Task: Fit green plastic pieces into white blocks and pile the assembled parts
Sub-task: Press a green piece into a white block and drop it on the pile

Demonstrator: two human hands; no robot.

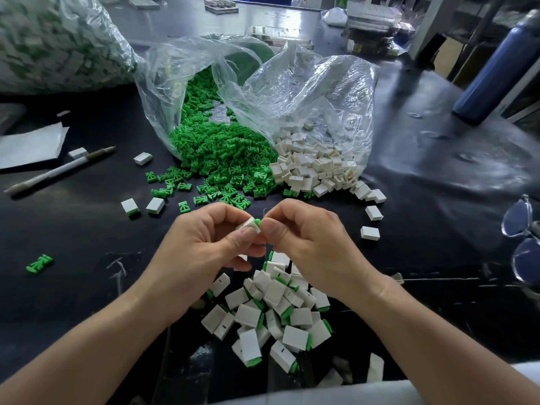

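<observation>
Left hand (pixel 204 244) pinches one white block (pixel 249 225), right hand (pixel 304 238) one green piece (pixel 257 222) (partly inserted).

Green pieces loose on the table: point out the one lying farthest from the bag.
The lone green piece left of the left hand; every other loose one lies scattered close to the bag.

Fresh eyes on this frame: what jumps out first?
Green pieces and white blocks spill from clear bags at mid-table. Nearer, the left grip and right grip pinch one block with a green piece sticking out, above a pile of finished parts.
</observation>
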